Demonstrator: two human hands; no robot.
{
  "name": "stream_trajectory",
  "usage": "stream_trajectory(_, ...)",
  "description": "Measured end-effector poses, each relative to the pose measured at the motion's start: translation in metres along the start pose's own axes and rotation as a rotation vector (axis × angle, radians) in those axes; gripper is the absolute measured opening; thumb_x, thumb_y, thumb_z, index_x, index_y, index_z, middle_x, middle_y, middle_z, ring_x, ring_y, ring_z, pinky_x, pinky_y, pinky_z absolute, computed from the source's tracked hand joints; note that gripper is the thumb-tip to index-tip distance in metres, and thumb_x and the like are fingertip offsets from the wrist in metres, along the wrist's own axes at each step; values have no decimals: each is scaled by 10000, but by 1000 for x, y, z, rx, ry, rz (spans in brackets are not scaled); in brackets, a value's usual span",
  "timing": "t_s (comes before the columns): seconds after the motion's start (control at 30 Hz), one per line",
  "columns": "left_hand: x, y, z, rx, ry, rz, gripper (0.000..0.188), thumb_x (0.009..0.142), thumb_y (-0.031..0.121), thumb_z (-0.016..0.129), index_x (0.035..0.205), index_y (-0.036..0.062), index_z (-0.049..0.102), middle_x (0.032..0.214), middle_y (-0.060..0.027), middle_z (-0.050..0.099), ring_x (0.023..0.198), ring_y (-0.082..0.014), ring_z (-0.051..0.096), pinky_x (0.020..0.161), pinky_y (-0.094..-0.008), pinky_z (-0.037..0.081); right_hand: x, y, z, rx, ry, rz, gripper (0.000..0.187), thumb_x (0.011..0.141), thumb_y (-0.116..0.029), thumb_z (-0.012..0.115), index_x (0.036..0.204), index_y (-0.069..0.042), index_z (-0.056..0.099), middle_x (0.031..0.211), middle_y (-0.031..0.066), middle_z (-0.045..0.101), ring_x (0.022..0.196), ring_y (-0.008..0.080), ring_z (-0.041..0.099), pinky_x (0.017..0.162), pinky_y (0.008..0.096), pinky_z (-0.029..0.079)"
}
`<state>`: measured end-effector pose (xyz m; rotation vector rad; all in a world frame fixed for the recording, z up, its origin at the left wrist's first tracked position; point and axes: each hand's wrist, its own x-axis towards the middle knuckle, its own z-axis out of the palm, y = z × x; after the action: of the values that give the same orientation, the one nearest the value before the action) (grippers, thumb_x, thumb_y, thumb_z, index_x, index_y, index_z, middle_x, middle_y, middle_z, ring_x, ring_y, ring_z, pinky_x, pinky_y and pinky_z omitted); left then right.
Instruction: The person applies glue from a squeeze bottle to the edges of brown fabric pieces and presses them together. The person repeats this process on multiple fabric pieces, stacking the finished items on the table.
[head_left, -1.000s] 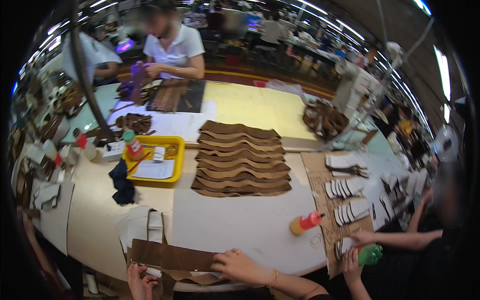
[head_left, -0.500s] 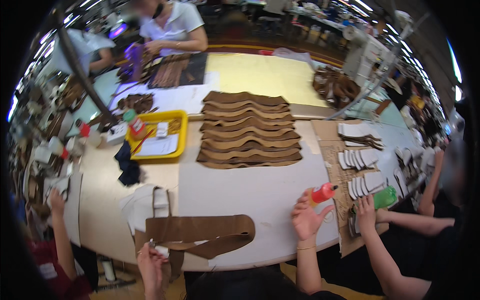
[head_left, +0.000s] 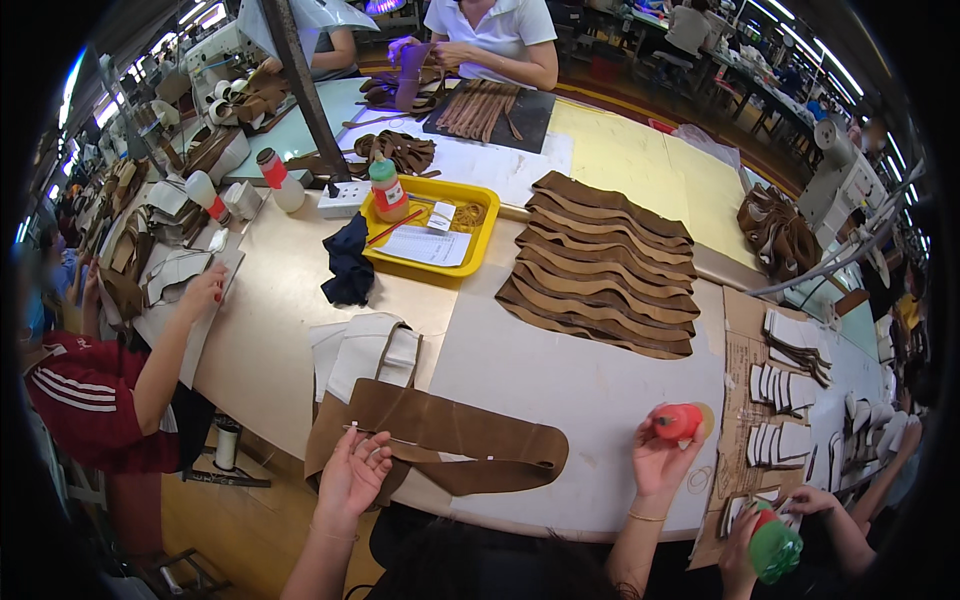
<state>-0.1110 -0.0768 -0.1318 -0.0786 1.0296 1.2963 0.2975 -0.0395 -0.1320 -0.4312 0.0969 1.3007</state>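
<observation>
My right hand (head_left: pixel 660 465) is closed round a squeeze bottle with a red top (head_left: pixel 678 421), held above the white table sheet. The red end tilts toward me, and the rest of the bottle is partly hidden. My left hand (head_left: pixel 357 470) is turned palm up with its fingers loosely apart, at the near edge of a brown leather strip (head_left: pixel 470 432). That strip is folded back on itself in a loop at its right end. A small white bit lies by my left fingertips; whether they touch it I cannot tell. White-backed pieces (head_left: pixel 365 350) lie beyond the strip.
Wavy brown strips (head_left: pixel 610 265) lie in an overlapping row ahead. A yellow tray (head_left: pixel 483 245) holds a bottle and paper, with a dark cloth (head_left: pixel 348 262) beside it. White pieces lie on cardboard (head_left: pixel 738 400) at right. Co-workers sit left, right and across; one holds a green bottle (head_left: pixel 775 550).
The view has swung left, shifting the scene rightward. My left hand has gone from pinched fingers to a palm-up, loosened pose. The bottle in my right hand has turned its red end toward me.
</observation>
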Motion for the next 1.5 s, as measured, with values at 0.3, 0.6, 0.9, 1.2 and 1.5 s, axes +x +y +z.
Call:
stream_trajectory(0.3, 15, -5, 33, 279, 35, 277, 273, 873, 183, 616, 682, 115, 433, 648, 13, 450, 590, -119, 420, 560, -264, 353, 12, 29, 36, -338, -136, 7, 517, 808, -418, 628, 1164, -81, 463, 1095, 150, 561, 954, 303, 586, 785, 400, 513)
stream_trajectory(0.6, -31, -5, 142, -217, -567, -206, 459, 911, 186, 479, 1319, 5, 371, 1268, -148, 484, 1088, -276, 546, 960, -412, 422, 22, 24, 43, -703, -284, -394, 739, 760, -516, 658, 1277, -70, 375, 1213, 165, 486, 1073, 312, 527, 875, 424, 488)
stream_trajectory(0.9, -13, -11, 168, 121, -738, -131, 375, 846, 33, 535, 1211, -18, 467, 1130, -142, 570, 1057, -245, 559, 941, -402, 440, 20, 9, 86, -616, -469, -343, 803, 713, -653, 586, 1242, -86, 376, 1090, 97, 517, 1052, 320, 537, 832, 467, 493)
stream_trajectory(1.2, -20, -28, 174, 352, -746, -97, 429, 825, 42, 603, 1221, -14, 448, 1132, -104, 556, 1000, -186, 566, 884, -320, 454, 9, 22, 142, -754, -628, -314, 913, 531, -655, 725, 1137, -43, 422, 1059, 97, 530, 1007, 284, 577, 876, 443, 501)
stream_trajectory(1.5, -43, -11, 194, 820, -794, 52, 536, 743, 85, 735, 1199, -12, 470, 1062, -56, 583, 973, -118, 542, 859, -271, 445, 14, 44, 158, -900, -612, -432, 1021, 527, -850, 507, 1096, -5, 442, 848, 79, 536, 769, 192, 573, 672, 309, 493)
